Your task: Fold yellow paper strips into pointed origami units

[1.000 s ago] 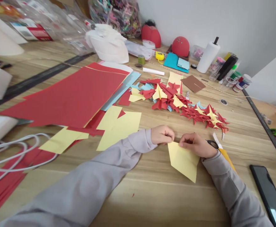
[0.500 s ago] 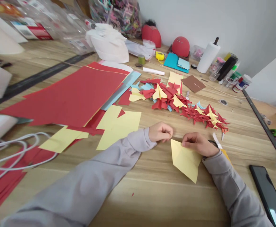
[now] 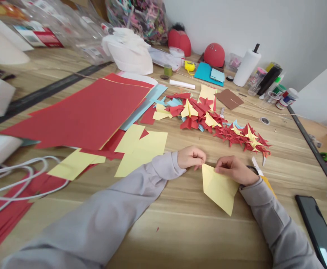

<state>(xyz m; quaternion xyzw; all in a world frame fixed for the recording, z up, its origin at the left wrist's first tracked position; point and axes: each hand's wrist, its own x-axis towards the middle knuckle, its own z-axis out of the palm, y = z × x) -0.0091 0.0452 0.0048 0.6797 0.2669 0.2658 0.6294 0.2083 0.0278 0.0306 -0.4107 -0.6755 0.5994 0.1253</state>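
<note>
A piece of yellow paper (image 3: 219, 192) hangs over the tabletop, its lower corner pointing down and toward me. Its upper edge is pinched between thumb and fingers of my right hand (image 3: 234, 170). At the paper's upper left corner, the closed fingertips of my left hand (image 3: 190, 157) meet it in a pinch. Beyond my hands lies a heap of folded red, yellow and blue paper stars (image 3: 204, 116). Yellow paper pieces (image 3: 142, 151) rest left of my left hand, with a small red triangle on them. Scissors (image 3: 252, 170) are partly hidden behind my right wrist.
Large red sheets (image 3: 87, 112) cover the left side, beside a white cable (image 3: 23, 186). A dark phone (image 3: 317, 228) lies at the right. Brown card (image 3: 229, 99), a yellow tape measure (image 3: 189, 66), a white roll (image 3: 247, 68) and bottles (image 3: 287, 99) stand or lie farther back.
Both hands stay nearly in place. The left fingertips have shifted slightly right, onto the paper's corner, and the paper's lower tip has moved a little left.
</note>
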